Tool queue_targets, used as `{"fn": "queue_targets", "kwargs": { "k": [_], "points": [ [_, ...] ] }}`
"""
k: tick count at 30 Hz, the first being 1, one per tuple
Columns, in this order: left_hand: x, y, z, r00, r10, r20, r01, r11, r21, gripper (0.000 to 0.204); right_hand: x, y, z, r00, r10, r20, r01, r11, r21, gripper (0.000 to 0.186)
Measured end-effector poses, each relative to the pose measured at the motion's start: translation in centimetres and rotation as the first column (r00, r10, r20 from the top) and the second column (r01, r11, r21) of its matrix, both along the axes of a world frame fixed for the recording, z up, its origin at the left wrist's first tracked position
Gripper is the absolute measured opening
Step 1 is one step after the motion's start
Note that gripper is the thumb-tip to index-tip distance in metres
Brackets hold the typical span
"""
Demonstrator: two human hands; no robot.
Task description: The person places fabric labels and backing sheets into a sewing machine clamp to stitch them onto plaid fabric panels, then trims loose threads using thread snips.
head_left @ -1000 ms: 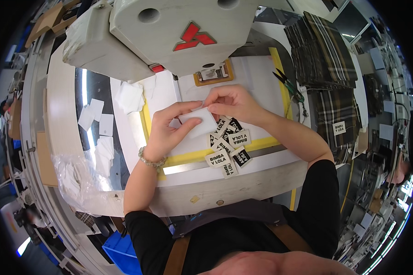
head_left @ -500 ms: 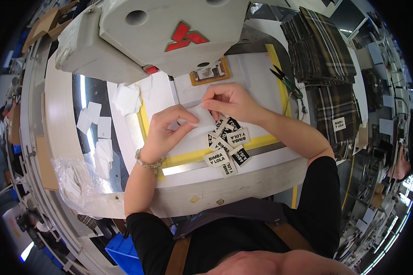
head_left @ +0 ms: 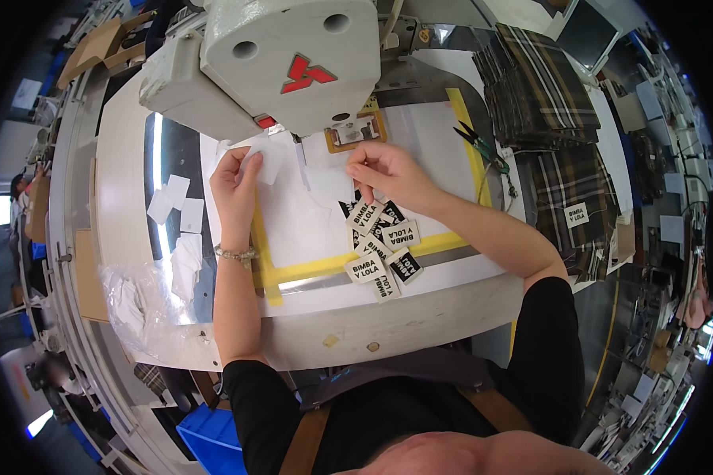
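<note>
Two grips stood apart over the bench [head_left: 293, 340]: the right hand [head_left: 388, 170] pinched a thin white sheet [head_left: 330, 184], its free end pointing left, its long axis too faint to fix, just beyond the pile of labels [head_left: 379, 247]. The left hand [head_left: 234, 176] curled against a white piece [head_left: 269, 165], whether grasping it I could not tell. Half a second earlier both hands met around white material; the left had since swung leftward.

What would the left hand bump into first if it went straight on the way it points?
Probably the big pale machine, just ahead of the left hand, past the white pieces beside its thumb. It might slip underneath instead: how high the machine sits is unclear.
</note>
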State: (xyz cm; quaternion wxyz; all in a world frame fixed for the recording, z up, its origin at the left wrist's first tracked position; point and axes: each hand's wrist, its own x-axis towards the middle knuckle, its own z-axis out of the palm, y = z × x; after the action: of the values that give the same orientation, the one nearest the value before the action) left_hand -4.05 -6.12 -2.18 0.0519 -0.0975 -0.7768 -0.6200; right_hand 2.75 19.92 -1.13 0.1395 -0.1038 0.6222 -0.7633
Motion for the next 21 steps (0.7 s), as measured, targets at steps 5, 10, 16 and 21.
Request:
{"fn": "queue_targets", "kwargs": {
  "k": [5, 10, 16, 21],
  "points": [
    [-0.1, 0.5, 0.3, 0.981, 0.119, -0.154, -0.129, 0.99, -0.058, 0.014, 0.0, 0.1, -0.7, 1.0, -0.009, -0.027, 0.009, 1.0, 0.006, 0.009],
    [1.5, -0.3, 0.4, 0.988, 0.06, -0.141, -0.062, 0.998, -0.01, 0.02, 0.2, 0.2, 0.0, 0.992, -0.01, -0.124, 0.02, 0.996, 0.084, 0.007],
    [8.0, 3.6, 3.8, 0.973, -0.218, -0.075, 0.223, 0.973, 0.061, 0.022, 1.1, 0.1, 1.7, 0.997, 0.038, -0.074, -0.04, 0.999, -0.034, 0.009],
    [9.3, 2.4, 3.9, 0.953, -0.302, 0.008, 0.299, 0.949, 0.097, 0.028, 1.8, 0.0, 2.3, 0.998, 0.061, -0.033, -0.062, 0.998, -0.025, 0.011]
  ]
}}
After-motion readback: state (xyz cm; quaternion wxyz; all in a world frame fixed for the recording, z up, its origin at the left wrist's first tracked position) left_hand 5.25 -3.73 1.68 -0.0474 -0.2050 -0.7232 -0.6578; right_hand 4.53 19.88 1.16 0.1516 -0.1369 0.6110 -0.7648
